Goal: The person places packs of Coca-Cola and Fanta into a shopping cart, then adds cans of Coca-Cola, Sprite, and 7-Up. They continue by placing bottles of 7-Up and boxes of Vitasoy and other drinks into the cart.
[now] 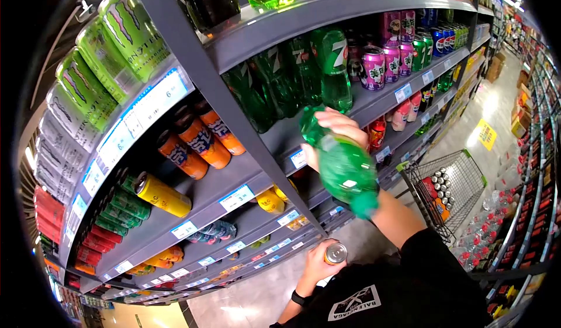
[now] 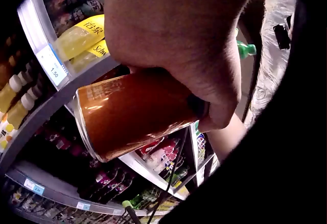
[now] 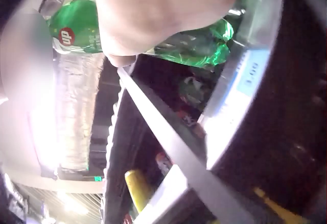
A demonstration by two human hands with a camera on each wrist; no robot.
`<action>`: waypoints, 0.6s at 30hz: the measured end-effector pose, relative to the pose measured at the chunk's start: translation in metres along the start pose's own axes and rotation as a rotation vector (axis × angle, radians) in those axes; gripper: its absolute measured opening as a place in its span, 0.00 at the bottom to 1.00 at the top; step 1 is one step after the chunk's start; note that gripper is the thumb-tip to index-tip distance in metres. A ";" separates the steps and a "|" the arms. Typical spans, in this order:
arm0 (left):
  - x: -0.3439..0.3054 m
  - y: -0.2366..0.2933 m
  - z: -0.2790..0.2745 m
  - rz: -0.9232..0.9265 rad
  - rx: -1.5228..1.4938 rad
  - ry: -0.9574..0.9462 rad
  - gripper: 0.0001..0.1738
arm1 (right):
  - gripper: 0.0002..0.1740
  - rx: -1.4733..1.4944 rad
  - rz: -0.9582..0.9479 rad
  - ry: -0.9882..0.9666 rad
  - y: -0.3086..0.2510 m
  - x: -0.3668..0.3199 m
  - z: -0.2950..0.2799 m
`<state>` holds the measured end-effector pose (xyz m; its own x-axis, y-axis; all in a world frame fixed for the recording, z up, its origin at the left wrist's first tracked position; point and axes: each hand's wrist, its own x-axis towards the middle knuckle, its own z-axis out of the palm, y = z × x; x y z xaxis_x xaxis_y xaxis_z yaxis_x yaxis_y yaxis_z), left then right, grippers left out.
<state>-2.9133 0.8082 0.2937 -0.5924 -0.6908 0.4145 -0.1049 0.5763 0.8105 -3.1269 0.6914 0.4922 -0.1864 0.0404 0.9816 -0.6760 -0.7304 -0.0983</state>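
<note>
My right hand [image 1: 342, 128] grips a green 7up bottle [image 1: 349, 173] round its middle. The bottle is tilted, its green cap pointing down toward my forearm and its clear green base near the shelf edge. Its 7up label [image 3: 66, 36] shows beside the fingers in the right wrist view. Just behind it, more green 7up bottles [image 1: 332, 65] stand on the shelf. Lower down, near my body, my left hand [image 1: 317, 262] holds a drink can with a silver top [image 1: 336, 253]. In the left wrist view this can [image 2: 135, 117] has an orange-brown side and lies sideways under the palm.
A shopping cart [image 1: 447, 190] with several cans inside stands in the aisle at the right. A grey shelf upright [image 1: 234, 111] divides the bottles from orange cans [image 1: 201, 138] and a yellow can [image 1: 162, 193]. Pink cans [image 1: 374, 68] stand right of the bottles.
</note>
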 end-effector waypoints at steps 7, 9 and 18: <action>-0.002 -0.004 -0.002 -0.038 0.024 0.000 0.33 | 0.39 -0.041 0.352 -0.264 -0.055 -0.093 -0.121; 0.000 -0.001 0.006 -0.045 0.011 -0.010 0.34 | 0.42 -0.193 0.671 -0.344 -0.079 -0.144 -0.161; 0.011 0.045 0.100 -0.068 -0.020 -0.261 0.36 | 0.43 -0.211 1.175 -0.271 -0.151 -0.174 -0.320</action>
<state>-3.0041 0.8696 0.2933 -0.7706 -0.5902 0.2404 -0.1369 0.5217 0.8421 -3.2200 1.0129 0.2841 -0.6239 -0.7306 0.2774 -0.3035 -0.1006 -0.9475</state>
